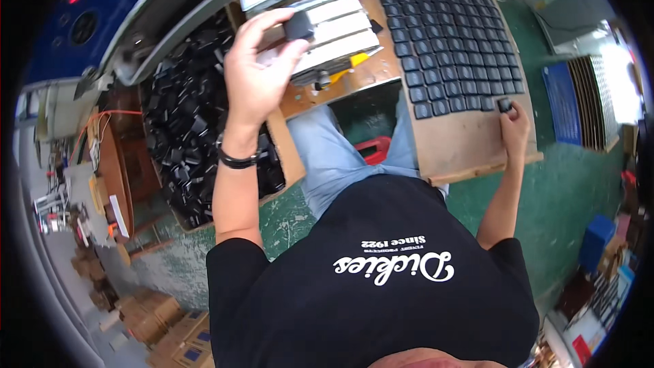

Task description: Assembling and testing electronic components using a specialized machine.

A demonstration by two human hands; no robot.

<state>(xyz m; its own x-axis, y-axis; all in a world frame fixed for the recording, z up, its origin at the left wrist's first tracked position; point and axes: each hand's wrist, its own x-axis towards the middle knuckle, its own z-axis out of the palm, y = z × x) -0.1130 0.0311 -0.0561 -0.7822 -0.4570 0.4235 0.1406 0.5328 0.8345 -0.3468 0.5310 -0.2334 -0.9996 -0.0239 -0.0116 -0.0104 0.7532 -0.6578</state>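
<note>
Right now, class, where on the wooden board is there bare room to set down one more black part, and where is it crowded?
Free: the board's near strip, below the rows of parts, left of the right hand. Crowded: the rows themselves, the box of loose parts, and the jig by the left hand.

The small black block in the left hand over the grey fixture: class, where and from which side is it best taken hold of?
Take the small black block by its two opposite flat sides, coming from above, as the left hand does now: thumb and fingertips pinch its sides, leaving its underside free toward the grey fixture.
</note>
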